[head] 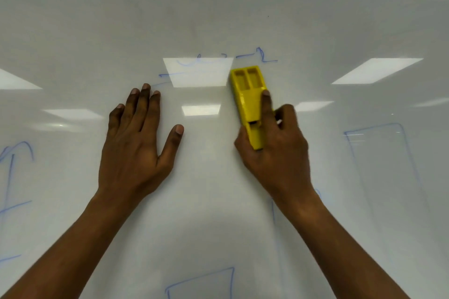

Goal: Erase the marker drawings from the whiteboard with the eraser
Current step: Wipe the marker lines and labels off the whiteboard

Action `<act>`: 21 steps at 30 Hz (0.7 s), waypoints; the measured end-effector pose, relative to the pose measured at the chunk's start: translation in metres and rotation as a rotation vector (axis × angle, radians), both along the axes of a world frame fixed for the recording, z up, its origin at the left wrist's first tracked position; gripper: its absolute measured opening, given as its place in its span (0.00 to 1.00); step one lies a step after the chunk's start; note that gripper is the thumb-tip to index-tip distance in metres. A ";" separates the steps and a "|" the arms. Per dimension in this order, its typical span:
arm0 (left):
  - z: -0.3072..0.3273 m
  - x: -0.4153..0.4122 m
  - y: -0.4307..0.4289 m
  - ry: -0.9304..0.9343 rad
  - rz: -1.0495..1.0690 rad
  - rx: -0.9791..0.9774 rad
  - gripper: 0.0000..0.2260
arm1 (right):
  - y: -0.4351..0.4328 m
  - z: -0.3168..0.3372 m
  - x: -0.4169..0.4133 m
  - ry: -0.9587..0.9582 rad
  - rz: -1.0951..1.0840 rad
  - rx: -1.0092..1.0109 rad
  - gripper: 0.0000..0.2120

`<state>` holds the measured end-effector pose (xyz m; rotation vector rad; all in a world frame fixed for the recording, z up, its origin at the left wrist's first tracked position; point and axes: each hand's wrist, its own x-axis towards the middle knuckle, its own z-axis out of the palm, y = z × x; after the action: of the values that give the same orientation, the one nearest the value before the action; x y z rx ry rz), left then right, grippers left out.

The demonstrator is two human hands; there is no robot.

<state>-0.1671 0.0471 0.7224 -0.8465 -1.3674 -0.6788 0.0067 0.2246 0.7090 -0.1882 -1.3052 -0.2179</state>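
Yellow eraser (247, 94) lies on the whiteboard (206, 189), near its middle, a little toward the far edge. The right grip (274, 153) holds its near end, with one finger stretched along the top. The left grip (136, 145) rests flat beside it, fingers straight. Blue drawings (263, 56) are just beyond the eraser.

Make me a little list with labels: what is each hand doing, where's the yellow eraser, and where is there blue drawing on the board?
left hand: flat on the whiteboard, fingers straight, holding nothing
right hand: grips the yellow eraser, index finger along its top
eraser spot: against the board, just below the top scribbles
blue to wipe: top scribbles, left drawing, right box, bottom box
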 end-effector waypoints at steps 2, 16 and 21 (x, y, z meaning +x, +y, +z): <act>0.000 0.001 0.000 0.000 0.001 0.005 0.35 | 0.014 -0.003 0.010 0.104 -0.013 -0.089 0.34; -0.001 -0.001 -0.001 0.022 0.005 0.008 0.35 | 0.011 -0.005 0.010 0.089 -0.004 -0.073 0.34; -0.001 0.000 0.000 0.030 0.026 0.013 0.35 | 0.024 0.037 0.025 0.207 -0.014 -0.261 0.35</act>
<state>-0.1676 0.0468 0.7217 -0.8244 -1.3438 -0.6525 0.0314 0.2483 0.7460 -0.4309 -1.1235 -0.0372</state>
